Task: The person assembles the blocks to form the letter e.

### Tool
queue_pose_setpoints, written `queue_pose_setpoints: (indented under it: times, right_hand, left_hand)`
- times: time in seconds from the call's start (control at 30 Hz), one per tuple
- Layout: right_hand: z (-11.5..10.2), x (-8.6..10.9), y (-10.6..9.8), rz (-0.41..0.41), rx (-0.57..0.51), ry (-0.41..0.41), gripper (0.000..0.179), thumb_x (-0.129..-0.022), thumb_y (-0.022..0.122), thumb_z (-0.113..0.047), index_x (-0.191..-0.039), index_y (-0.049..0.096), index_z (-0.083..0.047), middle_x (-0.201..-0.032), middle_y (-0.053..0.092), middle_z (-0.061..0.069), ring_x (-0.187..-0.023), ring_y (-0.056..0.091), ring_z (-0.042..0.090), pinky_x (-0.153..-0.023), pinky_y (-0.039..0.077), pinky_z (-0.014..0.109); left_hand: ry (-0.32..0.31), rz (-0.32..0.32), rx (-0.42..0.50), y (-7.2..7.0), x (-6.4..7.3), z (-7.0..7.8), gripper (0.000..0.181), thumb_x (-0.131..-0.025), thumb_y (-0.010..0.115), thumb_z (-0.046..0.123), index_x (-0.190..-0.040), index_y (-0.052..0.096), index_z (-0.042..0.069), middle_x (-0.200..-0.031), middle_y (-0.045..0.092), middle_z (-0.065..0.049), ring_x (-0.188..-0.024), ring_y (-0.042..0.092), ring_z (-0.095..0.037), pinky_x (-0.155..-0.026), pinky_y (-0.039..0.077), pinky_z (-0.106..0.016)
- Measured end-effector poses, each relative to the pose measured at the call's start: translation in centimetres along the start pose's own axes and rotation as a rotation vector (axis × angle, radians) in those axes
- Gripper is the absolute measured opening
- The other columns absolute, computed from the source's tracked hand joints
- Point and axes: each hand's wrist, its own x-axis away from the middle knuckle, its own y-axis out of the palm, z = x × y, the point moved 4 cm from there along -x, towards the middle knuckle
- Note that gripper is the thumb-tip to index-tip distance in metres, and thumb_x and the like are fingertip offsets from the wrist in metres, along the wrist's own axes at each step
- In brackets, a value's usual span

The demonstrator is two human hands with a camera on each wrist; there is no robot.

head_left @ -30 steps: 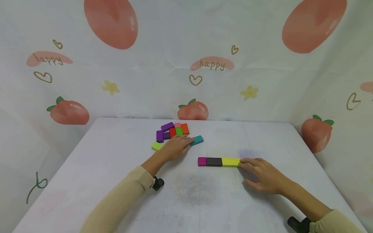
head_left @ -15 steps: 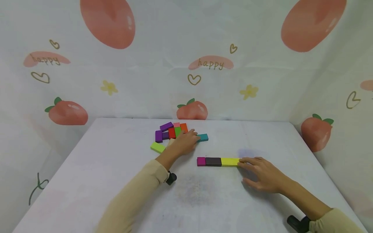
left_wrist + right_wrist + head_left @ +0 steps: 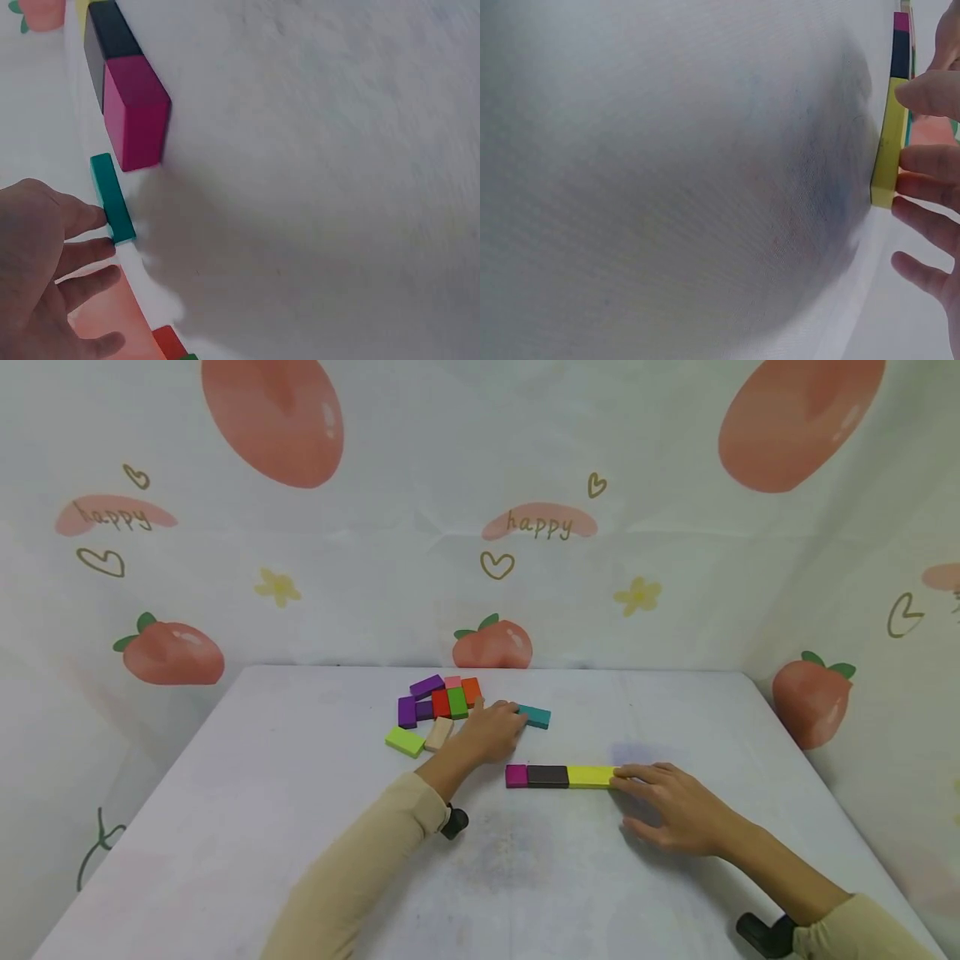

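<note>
Your L hand (image 3: 491,732) is uncurled, fingers spread, w/ fingertips touching the L end of the teal block (image 3: 536,717), which juts out just R of that hand. Your R hand (image 3: 675,810) is relaxed too, fingers fairly straight; fingertips rest at the R end of the yellow block (image 3: 588,777), thumb off to the near side. From those R fingertips a row runs L, end to end & touching: yellow block, dk block (image 3: 547,777), magenta block (image 3: 517,777). Magenta end's near your L hand, on its near side; teal block's beyond the row, apart from it, btwn your hands.

Just L of your L hand: beige block (image 3: 438,734), then lime block (image 3: 405,742) beside it. Beyond your L hand, a tight cluster: orange block (image 3: 472,691) nearest your fingers, then going L green block (image 3: 457,703), red block (image 3: 441,703), dk purple block (image 3: 424,710), & 2 purple blocks (image 3: 427,686) round the L edge; pink block (image 3: 452,682) at back. All on white table (image 3: 225,827); peach-print cloth (image 3: 405,585) well past both hands.
</note>
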Motion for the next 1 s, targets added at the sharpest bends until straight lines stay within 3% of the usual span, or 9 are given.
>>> queue_pose_setpoints:
  times: [0.27, 0.47, 1.0]
  right_hand:
    - [0.0, 0.0, 0.1, -0.011, 0.003, 0.023, 0.051, -0.08, 0.08, -0.03, -0.123, 0.069, -0.006, -0.128, 0.065, 0.01, -0.114, 0.062, 0.029, -0.094, 0.05, 0.053]
    - [-0.6, -0.2, -0.1, -0.031, 0.02, 0.028, 0.051, -0.081, 0.079, -0.029, -0.123, 0.069, -0.003, -0.128, 0.064, 0.012, -0.115, 0.061, 0.031, -0.094, 0.05, 0.053]
    - [-1.2, 0.4, -0.5, -0.041, 0.08, -0.026, 0.057, -0.082, 0.078, -0.031, -0.129, 0.065, -0.001, -0.133, 0.063, 0.015, -0.118, 0.063, 0.031, -0.093, 0.05, 0.052]
  left_hand:
    - [0.022, -0.051, 0.026, 0.7, -0.8, 1.3, 0.051, -0.104, 0.05, 0.027, -0.153, 0.041, 0.016, -0.158, 0.038, -0.003, -0.148, 0.028, -0.022, -0.116, 0.026, -0.055]
    - [0.033, -0.065, -0.001, 0.7, -1.4, 2.6, 0.051, -0.104, 0.051, 0.026, -0.154, 0.04, 0.018, -0.159, 0.037, -0.001, -0.149, 0.027, -0.019, -0.116, 0.028, -0.052]
    - [0.142, -0.076, -0.037, 1.1, -2.4, 6.3, 0.047, -0.107, 0.044, 0.028, -0.153, 0.042, 0.017, -0.158, 0.037, 0.001, -0.147, 0.029, -0.014, -0.116, 0.031, -0.044]
